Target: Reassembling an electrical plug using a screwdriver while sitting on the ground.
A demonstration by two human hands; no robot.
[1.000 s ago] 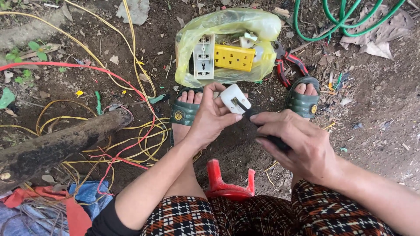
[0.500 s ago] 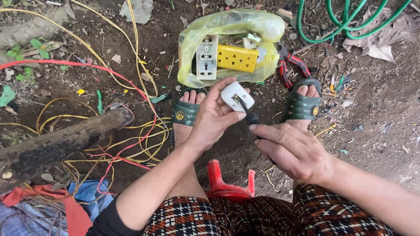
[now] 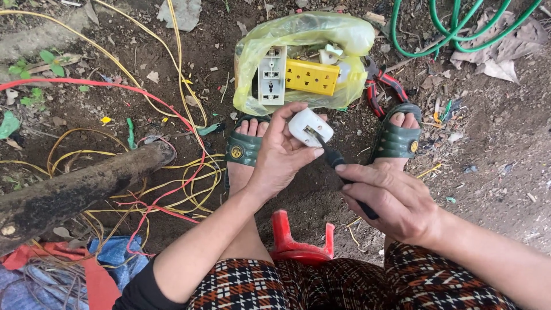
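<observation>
- One small white plastic plug [image 3: 310, 126], rounded and glossy, is pinched in the left hand [image 3: 281, 158] at scene centre.
- One black-handled screwdriver [image 3: 344, 175] is gripped by the right hand [image 3: 396, 201], tip touching the plug.
- Two socket plates, white [image 3: 272, 74] and yellow [image 3: 313, 77], lie farther off in one yellow plastic bag [image 3: 298, 34].

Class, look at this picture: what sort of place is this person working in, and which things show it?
Probably an outdoor yard used as a makeshift work spot: bare soil underfoot, a green garden hose and a log nearby, and loose yellow and red wires strewn on the ground.
</observation>
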